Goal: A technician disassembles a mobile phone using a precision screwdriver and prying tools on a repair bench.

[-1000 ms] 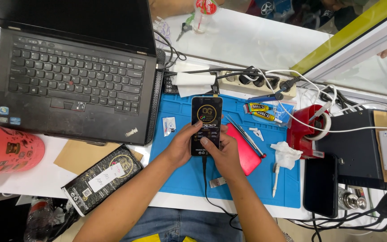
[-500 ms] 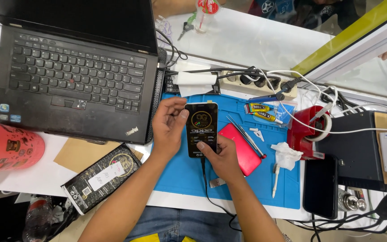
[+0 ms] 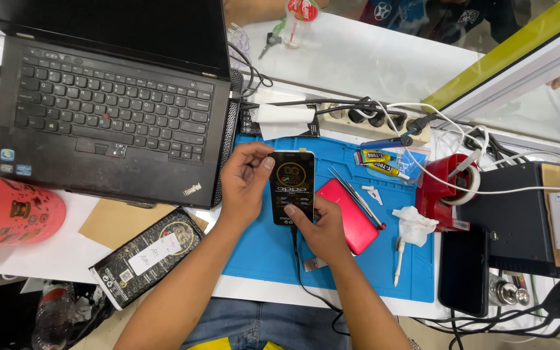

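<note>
Lit phone screen [image 3: 291, 188], upright black rectangle with a gold ring emblem and pale lettering, at the centre of the blue mat [image 3: 260, 253]; black laptop screen [image 3: 118, 26], dark, at upper left; flat black box [image 3: 150, 256] with gold ornament and a white sticker label, lying tilted at the table's front edge left of the mat; two small yellow-labelled tubes [image 3: 380, 163] in a clear packet at the mat's far edge; dark phone [image 3: 464, 270], screen unlit, right of the mat
</note>
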